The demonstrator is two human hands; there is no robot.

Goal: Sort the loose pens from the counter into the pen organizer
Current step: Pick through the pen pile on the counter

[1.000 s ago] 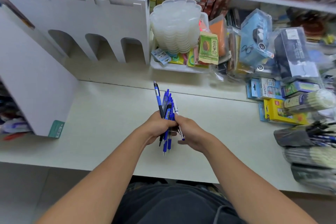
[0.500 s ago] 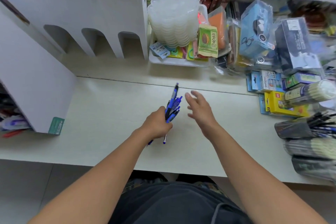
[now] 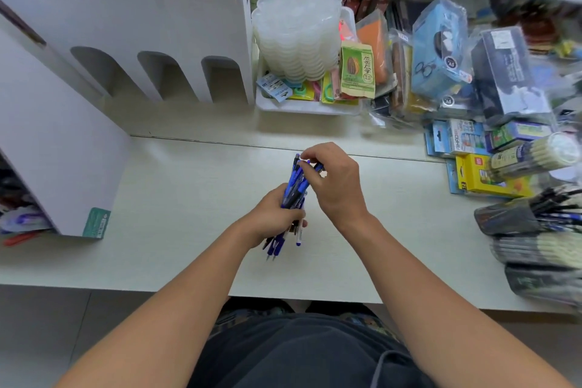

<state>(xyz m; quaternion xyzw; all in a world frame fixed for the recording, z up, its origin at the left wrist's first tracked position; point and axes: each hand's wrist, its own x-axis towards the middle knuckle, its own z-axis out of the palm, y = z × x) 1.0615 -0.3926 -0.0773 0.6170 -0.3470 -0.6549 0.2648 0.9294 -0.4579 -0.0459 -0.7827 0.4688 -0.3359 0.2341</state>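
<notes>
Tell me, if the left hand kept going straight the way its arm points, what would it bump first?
Probably the right hand, close ahead over the bundle of pens that the left hand grips. Beyond lies bare counter; depth is uncertain.

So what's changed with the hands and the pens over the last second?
The right hand, which let go and opened half a second ago, has come back and now pinches the top ends of the pens. The left hand kept its grip on the bundle throughout, above the counter.
</notes>
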